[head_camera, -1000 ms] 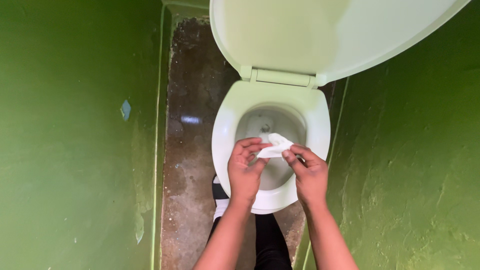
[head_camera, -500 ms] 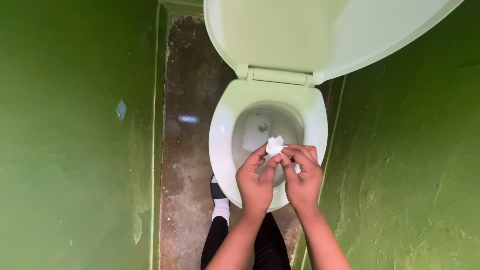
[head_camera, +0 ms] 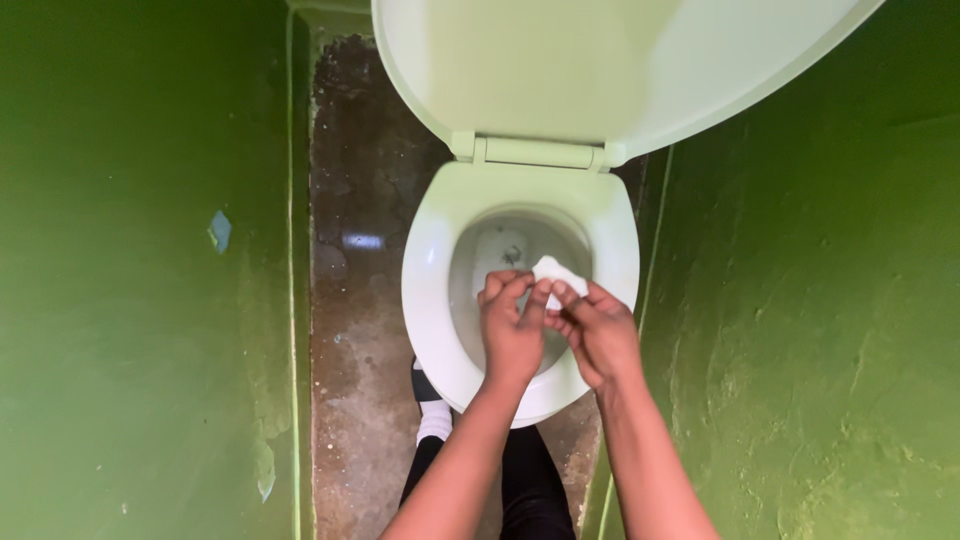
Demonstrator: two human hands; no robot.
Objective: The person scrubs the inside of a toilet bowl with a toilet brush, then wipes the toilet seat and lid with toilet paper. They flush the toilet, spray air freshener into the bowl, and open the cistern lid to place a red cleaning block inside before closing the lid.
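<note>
A: What is filling the view, taking the toilet bowl (head_camera: 430,300) as the landmark?

B: Green walls (head_camera: 130,300) are rising on both sides of the toilet bowl, and a stained, dark floor strip (head_camera: 350,330) is running along its left. The raised lid (head_camera: 560,70) is standing open behind the bowl, and the pale seat ring is lying flat on it.

A: And the person?

B: Both forearms are reaching in from the near edge, over the front of the bowl. A dark trouser leg and a white sock (head_camera: 436,420) are showing just below the bowl's front rim.

A: What are the hands doing?

B: The left hand (head_camera: 512,330) and the right hand (head_camera: 600,335) are pressing close together above the bowl's opening, fingers curled, both pinching a small white tissue wad (head_camera: 553,270).

A: Where is that wad sitting?

B: It is sticking up from the fingertips, over the bowl's inside, toward its right half.
</note>
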